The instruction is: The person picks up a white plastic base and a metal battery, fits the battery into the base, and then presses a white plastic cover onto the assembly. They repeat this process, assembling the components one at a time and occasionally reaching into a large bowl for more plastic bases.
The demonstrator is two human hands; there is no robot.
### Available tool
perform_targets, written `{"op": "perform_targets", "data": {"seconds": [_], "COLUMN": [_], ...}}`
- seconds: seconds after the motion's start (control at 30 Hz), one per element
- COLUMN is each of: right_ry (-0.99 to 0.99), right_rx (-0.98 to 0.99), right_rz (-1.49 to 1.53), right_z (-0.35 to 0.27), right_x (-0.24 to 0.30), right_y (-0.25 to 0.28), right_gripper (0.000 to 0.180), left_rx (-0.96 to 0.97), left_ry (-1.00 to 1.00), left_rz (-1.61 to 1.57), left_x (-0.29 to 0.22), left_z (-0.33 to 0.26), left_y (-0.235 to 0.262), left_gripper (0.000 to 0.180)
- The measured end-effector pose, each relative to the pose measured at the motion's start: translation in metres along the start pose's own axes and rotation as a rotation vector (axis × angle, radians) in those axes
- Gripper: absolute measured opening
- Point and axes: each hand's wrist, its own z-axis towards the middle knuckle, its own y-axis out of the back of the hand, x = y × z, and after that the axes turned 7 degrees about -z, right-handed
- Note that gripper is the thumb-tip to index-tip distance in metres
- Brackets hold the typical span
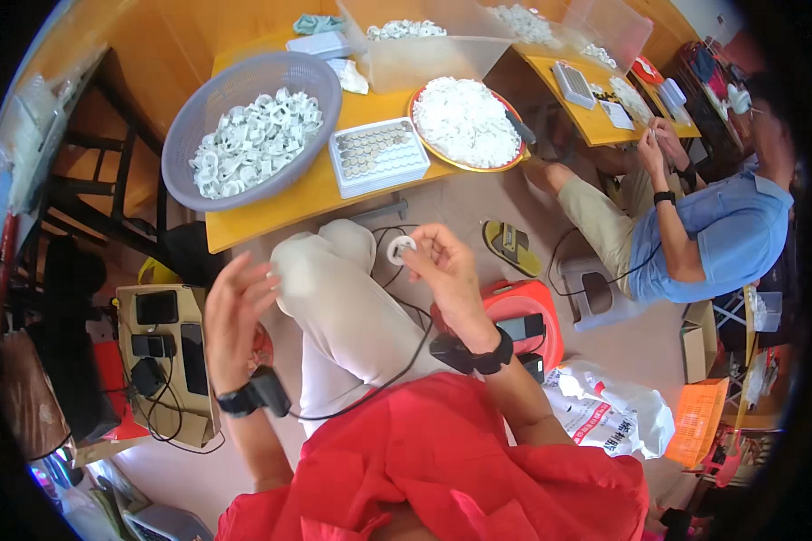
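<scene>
Between the thumb and fingers of my right hand [447, 275] is a small round white plastic piece [401, 250] with a grey middle, held up above my knees. My left hand [235, 311] is raised to the left of my legs, its fingers apart and slightly blurred, and I see nothing in it. Ahead on the yellow table [230, 230] stands a grey-purple basket [179, 171] heaped with white plastic parts [257, 144]. Beside it lies a white tray [379, 185] with rows of small round metallic pieces. A round red-and-yellow-rimmed tray [487, 169] carries a pile of small white pieces [465, 117].
A clear plastic bin [424, 68] stands behind the trays. To the right, a person in a blue shirt [722, 230] works at another table [564, 108]. A red stool [550, 316], a white bag [613, 410] and a cardboard box with devices [173, 316] flank me. Cables run from my wrists.
</scene>
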Motion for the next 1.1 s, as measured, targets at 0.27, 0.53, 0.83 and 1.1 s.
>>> {"op": "perform_targets", "data": {"seconds": [0.27, 0.53, 0.83, 1.1], "right_ry": [-0.026, -0.093, -0.137, -0.209], "right_rx": [0.031, -0.045, -0.041, 0.018], "right_rz": [-0.051, -0.050, -0.082, -0.148], "right_z": [-0.031, -0.025, 0.004, 0.010], "right_x": [0.002, 0.013, 0.014, -0.001], "right_y": [0.045, 0.069, 0.044, 0.035], "right_gripper": [0.010, 0.010, 0.010, 0.009], "left_rx": [-0.435, -0.756, -0.290, -0.242], "left_ry": [-0.160, 0.155, 1.214, 1.229], "left_rz": [0.072, 0.344, 0.331, 0.279], "left_x": [-0.087, -0.160, -0.072, -0.065], "left_z": [-0.124, -0.286, -0.243, -0.206], "left_y": [0.105, 0.180, 0.079, 0.083], "left_gripper": [0.052, 0.052, 0.050, 0.049]}}
